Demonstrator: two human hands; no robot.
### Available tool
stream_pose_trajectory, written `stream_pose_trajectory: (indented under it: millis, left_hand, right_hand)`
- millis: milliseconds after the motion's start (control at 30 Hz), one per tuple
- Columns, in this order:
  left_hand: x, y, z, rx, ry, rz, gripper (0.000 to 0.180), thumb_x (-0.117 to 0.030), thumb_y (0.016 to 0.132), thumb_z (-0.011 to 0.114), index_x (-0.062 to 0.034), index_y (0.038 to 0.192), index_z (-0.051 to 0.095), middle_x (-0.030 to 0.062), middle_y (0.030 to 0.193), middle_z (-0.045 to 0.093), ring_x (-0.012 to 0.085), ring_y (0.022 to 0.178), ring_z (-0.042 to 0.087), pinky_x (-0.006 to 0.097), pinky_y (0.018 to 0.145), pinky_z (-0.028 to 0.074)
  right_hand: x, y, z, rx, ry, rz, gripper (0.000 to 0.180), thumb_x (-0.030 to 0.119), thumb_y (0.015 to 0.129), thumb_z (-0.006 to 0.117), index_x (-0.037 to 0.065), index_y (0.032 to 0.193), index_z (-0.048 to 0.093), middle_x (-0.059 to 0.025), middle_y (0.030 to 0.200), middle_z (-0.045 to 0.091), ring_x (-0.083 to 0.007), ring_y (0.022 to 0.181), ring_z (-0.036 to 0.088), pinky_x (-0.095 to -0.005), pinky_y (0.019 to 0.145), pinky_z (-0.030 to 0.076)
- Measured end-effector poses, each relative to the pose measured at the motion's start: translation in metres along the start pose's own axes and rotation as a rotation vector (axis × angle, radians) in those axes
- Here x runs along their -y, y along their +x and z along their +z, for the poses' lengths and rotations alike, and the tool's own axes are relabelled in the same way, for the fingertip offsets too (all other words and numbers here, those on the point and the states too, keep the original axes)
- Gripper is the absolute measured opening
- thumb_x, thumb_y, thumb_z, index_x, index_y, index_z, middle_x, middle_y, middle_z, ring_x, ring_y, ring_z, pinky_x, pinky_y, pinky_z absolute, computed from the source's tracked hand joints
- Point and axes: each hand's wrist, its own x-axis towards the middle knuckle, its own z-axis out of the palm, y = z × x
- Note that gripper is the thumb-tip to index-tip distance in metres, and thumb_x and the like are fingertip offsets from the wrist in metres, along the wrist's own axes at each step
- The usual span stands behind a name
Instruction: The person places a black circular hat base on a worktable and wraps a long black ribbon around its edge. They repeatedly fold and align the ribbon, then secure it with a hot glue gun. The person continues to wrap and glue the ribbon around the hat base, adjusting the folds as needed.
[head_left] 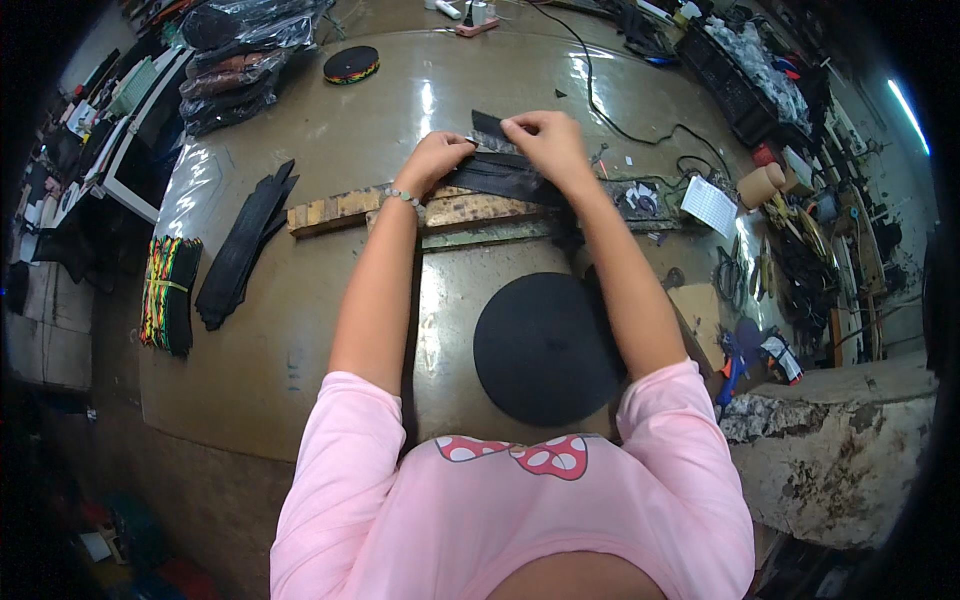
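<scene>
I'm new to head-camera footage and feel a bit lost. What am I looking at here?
There is no machine: these are a person's own bare hands. The one picture comes from a wide fisheye camera on that person's head, looking down, so straight edges bend near the rim and the pink shirt fills the bottom.

The right hand pinches a short black strip. The left hand has its fingertips at the edge of the black strips below; whether it grips one is too small to tell.

On the glossy tabletop, a black disc lies nearest the body. To the left are long black bands and a tied bundle with red, yellow and green edges.
</scene>
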Motion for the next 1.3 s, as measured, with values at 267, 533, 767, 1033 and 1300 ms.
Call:
stream_pose_trajectory:
  millis: [267,533,767,1033,1300]
  left_hand:
    - [0.016,0.019,0.011,-0.229,0.057,0.135,0.039,-0.033,0.078,0.062,0.0009,0.060,0.058,0.0060,0.050,0.051,0.0130,0.050,0.048,0.031,0.051,0.040]
    - [0.014,0.025,0.009,-0.181,-0.076,-0.050,0.032,-0.027,0.078,0.068,0.0044,0.077,0.063,0.0012,0.065,0.054,0.0090,0.056,0.044,0.024,0.049,0.034]
    - [0.004,0.017,0.011,-0.193,-0.118,-0.061,0.030,-0.024,0.079,0.067,0.0053,0.080,0.063,0.0056,0.071,0.060,0.0120,0.061,0.051,0.026,0.056,0.042]
    - [-0.003,0.010,0.012,-0.221,-0.151,-0.081,0.027,-0.023,0.078,0.068,0.0028,0.072,0.061,0.0058,0.068,0.059,0.0130,0.058,0.052,0.028,0.055,0.042]
    - [-0.001,0.010,0.004,-0.099,-0.056,-0.046,0.028,-0.025,0.080,0.063,0.0021,0.088,0.063,0.0018,0.074,0.058,0.0114,0.066,0.049,0.023,0.060,0.039]
  right_hand:
    - [-0.035,0.016,0.041,0.063,-0.189,0.062,0.029,0.030,0.075,0.065,0.005,0.089,0.069,-0.0149,0.074,0.065,-0.0255,0.069,0.064,-0.0326,0.068,0.049]
    - [-0.002,-0.036,-0.108,0.141,-0.268,0.165,0.038,0.038,0.073,0.068,0.001,0.081,0.068,-0.0077,0.066,0.062,-0.0155,0.060,0.057,-0.0288,0.059,0.044]
    - [-0.064,-0.071,-0.156,0.098,0.043,0.599,0.028,0.034,0.075,0.070,0.007,0.074,0.066,0.0049,0.062,0.053,-0.0050,0.053,0.042,-0.0217,0.048,0.031]
    - [-0.127,-0.105,-0.115,0.107,0.242,0.660,0.028,0.034,0.076,0.069,0.007,0.073,0.063,0.0066,0.059,0.046,-0.0043,0.052,0.035,-0.0228,0.046,0.026]
    - [-0.067,-0.093,-0.140,-0.060,0.262,0.537,0.022,0.022,0.087,0.056,0.000,0.084,0.055,-0.0001,0.060,0.052,-0.0057,0.049,0.042,-0.0207,0.044,0.033]
